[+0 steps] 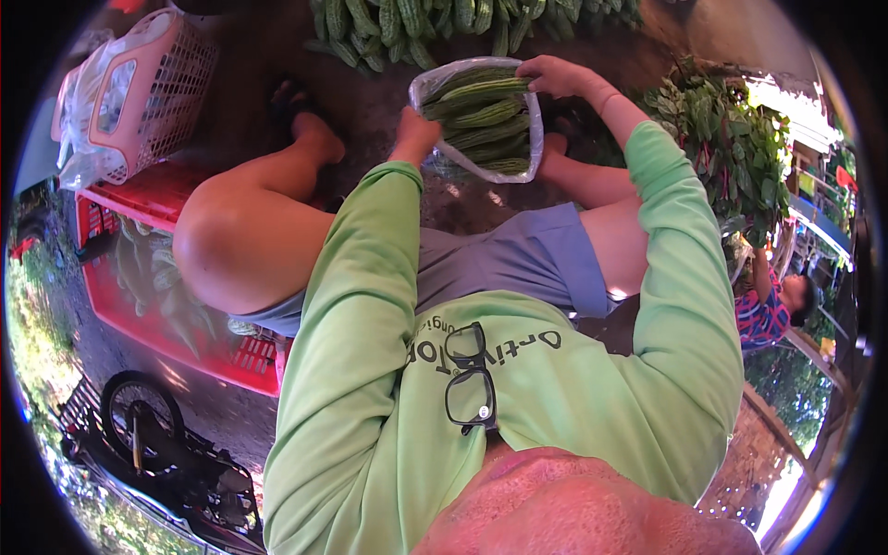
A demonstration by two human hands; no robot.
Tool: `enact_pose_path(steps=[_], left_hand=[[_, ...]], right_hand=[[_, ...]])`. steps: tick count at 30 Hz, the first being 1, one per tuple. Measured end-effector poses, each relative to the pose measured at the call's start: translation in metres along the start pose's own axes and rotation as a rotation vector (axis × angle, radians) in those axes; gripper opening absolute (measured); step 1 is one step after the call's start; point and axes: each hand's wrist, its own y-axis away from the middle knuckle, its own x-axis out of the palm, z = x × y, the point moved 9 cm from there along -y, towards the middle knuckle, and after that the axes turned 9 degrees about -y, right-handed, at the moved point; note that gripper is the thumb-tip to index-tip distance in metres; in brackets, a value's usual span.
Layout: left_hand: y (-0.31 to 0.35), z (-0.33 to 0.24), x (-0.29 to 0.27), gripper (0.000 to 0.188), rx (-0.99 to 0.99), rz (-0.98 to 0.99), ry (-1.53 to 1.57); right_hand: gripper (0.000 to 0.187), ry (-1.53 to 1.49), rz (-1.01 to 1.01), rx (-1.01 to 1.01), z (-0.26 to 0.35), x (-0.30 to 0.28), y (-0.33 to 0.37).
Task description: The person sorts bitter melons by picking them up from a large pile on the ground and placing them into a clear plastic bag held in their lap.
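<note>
An opened clear plastic bag [535, 148] holds several long, green, ridged gourds [488, 114] lying side by side between my legs. My left hand [418, 135] is closed on the bag's left rim. At the upper right corner of the bag, my right hand [558, 76] pinches the rim, its fingertips close against the end of the topmost gourd. Whether those fingers also touch that gourd is hard to make out.
Ahead lies a heap of bumpy green gourds [407, 23]. Leafy greens [726, 139] are piled at the right, near another person [772, 301]. On my left stand a pink basket [153, 97], a red crate of pale gourds [116, 324] and a motorcycle [166, 453].
</note>
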Motion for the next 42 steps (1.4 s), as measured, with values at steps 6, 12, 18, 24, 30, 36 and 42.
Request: enact_pose_path(steps=[6,12,18,24,30,36,42], left_hand=[[0.01,-0.026,0.002,0.059,0.008,0.082,0.022],[0.029,-0.039,-0.004,0.061,-0.013,0.093,-0.017],[0.029,-0.052,-0.025,0.072,-0.006,0.1,0.022],[0.128,-0.186,-0.057,0.076,0.198,-0.182,0.369],[0.21,-0.176,-0.039,0.075,0.041,0.182,0.644],[0.165,-0.116,0.0,0.075,-0.164,0.118,0.451],[0.169,-0.16,0.036,0.073,0.042,0.241,0.405]], right_hand=[[0.037,0.273,-0.379,-0.214,-0.032,0.006,-0.015],[0.032,0.266,-0.421,-0.052,-0.034,-0.027,-0.016],[0.024,0.322,-0.671,-0.119,-0.03,-0.135,-0.012],[0.041,0.156,-1.119,-0.102,-0.064,-0.236,0.03],[0.053,0.289,-1.051,0.098,-0.03,-0.286,0.016],[0.052,0.555,-0.822,0.218,-0.042,-0.286,-0.048],[0.029,-0.15,-0.876,-0.009,-0.128,-0.376,0.005]])
